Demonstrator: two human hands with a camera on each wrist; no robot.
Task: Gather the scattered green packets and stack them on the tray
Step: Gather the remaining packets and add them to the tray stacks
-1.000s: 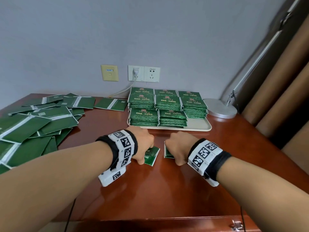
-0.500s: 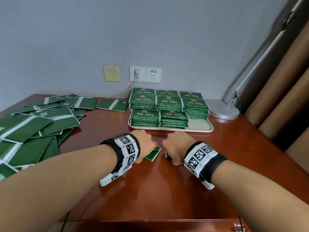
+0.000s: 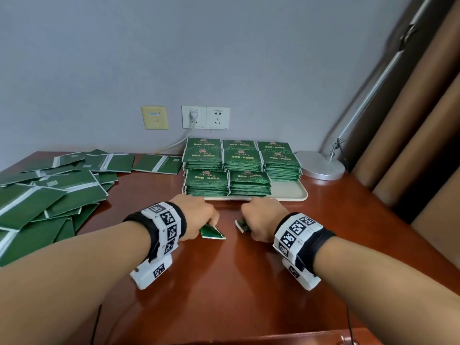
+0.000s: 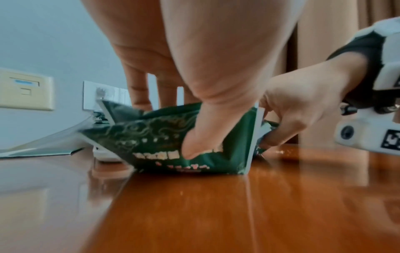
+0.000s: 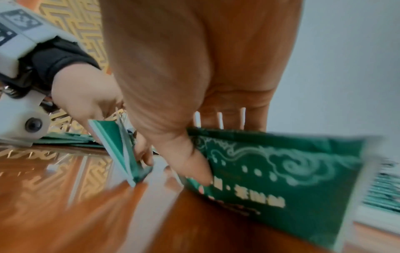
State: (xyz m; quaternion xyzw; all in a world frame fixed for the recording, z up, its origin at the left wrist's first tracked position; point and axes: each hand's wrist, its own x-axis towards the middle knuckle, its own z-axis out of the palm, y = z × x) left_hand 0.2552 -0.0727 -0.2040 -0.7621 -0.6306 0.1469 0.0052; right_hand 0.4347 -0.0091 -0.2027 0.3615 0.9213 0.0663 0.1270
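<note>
Each hand holds its own small green packet just above the red-brown table, close in front of the tray [image 3: 288,192]. My left hand [image 3: 211,222] pinches a left packet [image 3: 212,232]; in the left wrist view its thumb [image 4: 194,137] presses on the printed face of that left packet [image 4: 151,140] and the fingers sit behind it. My right hand [image 3: 249,224] pinches a right packet [image 3: 242,225], seen large in the right wrist view as the right packet [image 5: 292,171] under the thumb. The tray carries several neat stacks of green packets [image 3: 206,180].
A loose heap of green packets [image 3: 49,195] covers the table's left side. A silver lamp base [image 3: 321,165] stands right of the tray, with brown curtains [image 3: 410,145] beyond. Wall sockets and a white cable [image 3: 174,143] are behind the tray.
Both hands have moved forward toward the tray's front edge, each keeping its packet. The gap between hands and tray has shrunk.
</note>
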